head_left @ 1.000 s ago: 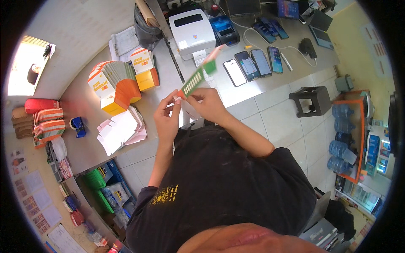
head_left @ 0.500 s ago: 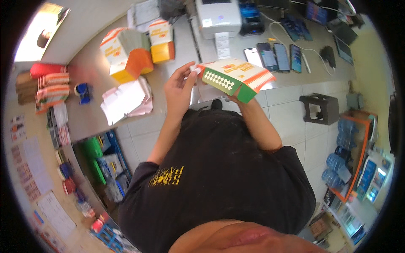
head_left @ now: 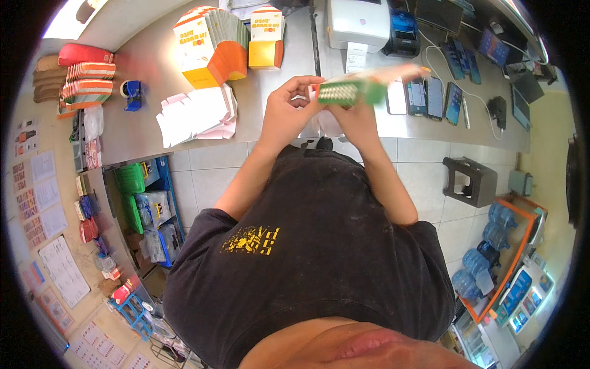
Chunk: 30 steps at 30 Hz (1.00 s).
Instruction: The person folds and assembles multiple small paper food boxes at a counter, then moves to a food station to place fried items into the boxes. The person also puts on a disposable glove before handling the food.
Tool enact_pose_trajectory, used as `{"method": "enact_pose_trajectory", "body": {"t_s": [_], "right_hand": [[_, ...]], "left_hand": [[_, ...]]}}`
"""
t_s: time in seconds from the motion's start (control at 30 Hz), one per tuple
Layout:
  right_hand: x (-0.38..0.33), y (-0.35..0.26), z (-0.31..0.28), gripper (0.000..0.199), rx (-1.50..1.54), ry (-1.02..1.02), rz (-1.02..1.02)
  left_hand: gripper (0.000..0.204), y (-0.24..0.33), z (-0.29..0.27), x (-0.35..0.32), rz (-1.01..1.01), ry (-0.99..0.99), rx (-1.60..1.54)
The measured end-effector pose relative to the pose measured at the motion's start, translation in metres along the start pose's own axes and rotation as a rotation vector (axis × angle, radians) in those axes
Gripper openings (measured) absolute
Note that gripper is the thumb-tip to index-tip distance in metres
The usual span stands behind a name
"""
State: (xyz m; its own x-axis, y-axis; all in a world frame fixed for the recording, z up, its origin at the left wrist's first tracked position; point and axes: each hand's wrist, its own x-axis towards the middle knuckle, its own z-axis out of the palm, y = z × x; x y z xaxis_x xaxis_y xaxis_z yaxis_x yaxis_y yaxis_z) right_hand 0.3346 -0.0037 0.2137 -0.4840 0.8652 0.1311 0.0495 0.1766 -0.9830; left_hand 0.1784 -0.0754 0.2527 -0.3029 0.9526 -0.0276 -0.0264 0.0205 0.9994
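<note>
A green, white and orange carton (head_left: 348, 93), smeared by motion, is held up above the steel counter's near edge. My left hand (head_left: 289, 111) is closed at its left end, thumb and fingers pinching there. My right hand (head_left: 357, 125) grips it from below, its fingers partly hidden behind the carton. To the left stands a row of nested orange, yellow and white cartons (head_left: 212, 49), with a smaller group of the same cartons (head_left: 266, 38) beside it. In front of them lies a stack of white and pink sheets (head_left: 195, 115).
A white label printer (head_left: 357, 24) with paper coming out stands at the back, next to a dark blue device (head_left: 402, 35). Several phones (head_left: 434, 97) lie to the right. A blue tape dispenser (head_left: 131, 96) sits at the left; a dark stool (head_left: 469, 182) stands on the floor.
The carton has tilted flatter, its printed top turning away and blurring. My right hand has come into view beneath it, and my left hand has moved against its left end. The view has shifted.
</note>
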Motion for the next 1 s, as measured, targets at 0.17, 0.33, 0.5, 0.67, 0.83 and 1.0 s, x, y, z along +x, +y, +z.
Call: {"method": "enact_pose_trajectory", "body": {"t_s": [0.17, 0.33, 0.5, 0.67, 0.83, 1.0], "right_hand": [[-0.007, -0.002, 0.013, 0.018, -0.020, 0.028, -0.033], [-0.002, -0.009, 0.008, 0.034, -0.347, 0.112, -0.203], [0.021, -0.022, -0.013, 0.044, -0.389, 0.624, -0.398], [0.019, -0.024, -0.016, 0.038, -0.131, 0.267, 0.054], [0.014, -0.027, 0.014, 0.032, -0.425, 0.106, -0.343], [0.009, -0.030, 0.014, 0.016, -0.133, 0.232, -0.082]], "left_hand": [[0.023, -0.011, 0.005, 0.001, 0.009, 0.092, 0.074], [0.017, -0.015, -0.004, 0.003, 0.034, 0.100, 0.261], [0.031, -0.007, -0.044, 0.010, -0.241, -0.007, 0.617], [0.059, -0.016, -0.038, 0.020, 0.227, 0.362, 0.721], [0.039, -0.006, -0.006, 0.023, 0.205, 0.170, -0.074], [0.017, 0.006, 0.001, 0.028, 0.070, 0.180, -0.190]]}}
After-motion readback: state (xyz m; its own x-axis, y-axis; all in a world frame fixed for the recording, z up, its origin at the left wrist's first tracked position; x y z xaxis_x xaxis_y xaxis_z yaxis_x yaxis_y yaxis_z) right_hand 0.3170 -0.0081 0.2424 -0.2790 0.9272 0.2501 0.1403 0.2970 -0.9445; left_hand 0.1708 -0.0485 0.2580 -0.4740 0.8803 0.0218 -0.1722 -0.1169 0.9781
